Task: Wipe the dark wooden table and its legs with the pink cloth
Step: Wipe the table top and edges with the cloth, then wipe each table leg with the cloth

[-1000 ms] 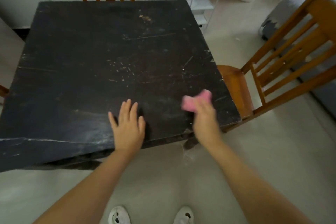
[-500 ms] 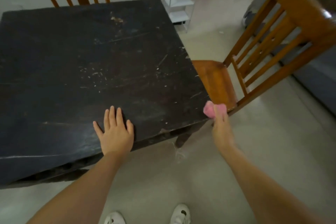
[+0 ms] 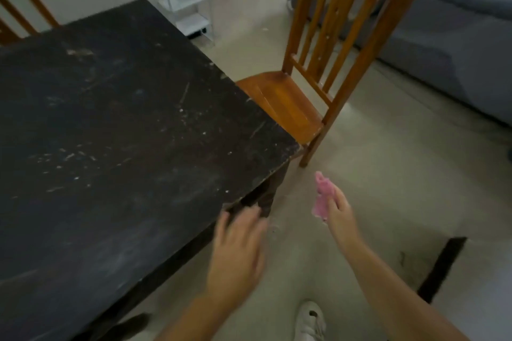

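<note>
The pink cloth is bunched in your right hand, pinched between fingers and thumb and held in the air beyond the counter's near right corner, above the pale floor and touching nothing else. That right arm reaches forward from the lower right, wrist straight, the cloth sticking up past your fingertips. Your left hand hovers at the counter's near edge, just below the corner, fingers extended and loosely spread, holding nothing — it is motion-blurred, so you cannot tell whether the fingertips touch the wood. One dark table leg shows under the corner, partly hidden behind those fingers. The counter's top is scuffed, with pale specks and scratches, and its left and near parts run out of view. A brown wooden chair stands at the right side, seat tucked partly under the top. Behind it lies a grey sofa, a white shelf unit further back. One white shoe shows at the bottom — cut off.
</note>
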Demonstrator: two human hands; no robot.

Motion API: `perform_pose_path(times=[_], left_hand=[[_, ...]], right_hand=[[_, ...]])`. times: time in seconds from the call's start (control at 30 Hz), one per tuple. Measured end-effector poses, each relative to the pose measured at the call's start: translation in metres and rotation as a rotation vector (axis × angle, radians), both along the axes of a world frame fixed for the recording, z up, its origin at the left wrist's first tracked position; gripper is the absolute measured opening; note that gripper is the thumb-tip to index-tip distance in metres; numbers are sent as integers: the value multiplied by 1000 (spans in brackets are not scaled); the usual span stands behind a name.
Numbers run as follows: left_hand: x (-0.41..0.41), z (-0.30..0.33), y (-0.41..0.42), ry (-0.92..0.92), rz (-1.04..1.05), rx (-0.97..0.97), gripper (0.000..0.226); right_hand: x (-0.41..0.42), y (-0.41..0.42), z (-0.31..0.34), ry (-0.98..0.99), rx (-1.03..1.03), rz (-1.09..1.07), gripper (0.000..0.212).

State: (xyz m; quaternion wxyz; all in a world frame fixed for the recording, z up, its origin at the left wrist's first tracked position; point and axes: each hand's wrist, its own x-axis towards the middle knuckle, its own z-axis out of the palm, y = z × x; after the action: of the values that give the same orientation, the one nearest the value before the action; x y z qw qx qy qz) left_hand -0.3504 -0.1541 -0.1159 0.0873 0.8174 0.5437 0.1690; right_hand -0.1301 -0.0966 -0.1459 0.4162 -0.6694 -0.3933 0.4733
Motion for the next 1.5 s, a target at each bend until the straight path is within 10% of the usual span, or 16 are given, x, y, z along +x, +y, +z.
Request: perform_pose_path(times=[0.1, 0.37, 0.53, 1.1, 1.33, 1.5], left_hand=[[24, -60, -16, 36, -246, -143, 44], [47, -256, 49, -369, 329, -416, 46], [61, -328, 108, -637, 287, -168, 55], [76, -320, 172, -891, 188, -112, 60], [77, -323, 177, -888, 181, -102, 66], [80, -321, 174, -886, 179, -84, 76]], right_hand=[[0, -14, -47, 79, -42, -89, 33], [6, 6, -198, 198, 72, -92, 31], [-15, 51, -279, 282, 249, -68, 26], [-65, 87, -400, 250, 426, 95, 30], [-58, 82, -513, 143, 84, 3, 24], [-56, 104, -441, 217, 195, 35, 27]])
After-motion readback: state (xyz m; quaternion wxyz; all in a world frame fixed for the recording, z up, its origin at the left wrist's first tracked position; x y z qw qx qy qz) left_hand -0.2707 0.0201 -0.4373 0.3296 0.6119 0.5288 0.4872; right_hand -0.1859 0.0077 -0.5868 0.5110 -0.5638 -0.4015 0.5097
